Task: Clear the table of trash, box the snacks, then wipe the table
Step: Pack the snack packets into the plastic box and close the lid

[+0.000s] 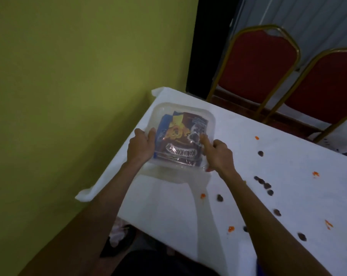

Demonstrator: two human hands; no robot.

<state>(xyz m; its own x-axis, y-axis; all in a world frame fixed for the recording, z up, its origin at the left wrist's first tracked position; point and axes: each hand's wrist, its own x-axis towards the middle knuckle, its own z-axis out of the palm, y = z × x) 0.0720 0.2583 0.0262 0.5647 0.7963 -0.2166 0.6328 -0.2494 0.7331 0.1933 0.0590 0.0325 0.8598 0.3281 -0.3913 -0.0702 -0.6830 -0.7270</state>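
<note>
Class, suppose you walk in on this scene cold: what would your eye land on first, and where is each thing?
First, the clear box of snack packets near the table's far left corner, held by the left hand and right hand at its sides. Next, dark crumbs and orange smears scattered over the white tablecloth to the right. Two red chairs stand behind the table.

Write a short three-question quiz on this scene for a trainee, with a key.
1. True or false: the snack packets lie inside the clear container.
2. What marks the white tablecloth? A) dark crumbs and orange smears B) coins C) spilled water
3. Which hands hold the container?
Key: 1 true. 2 A. 3 both, the left hand and the right hand, one at each side.
</note>
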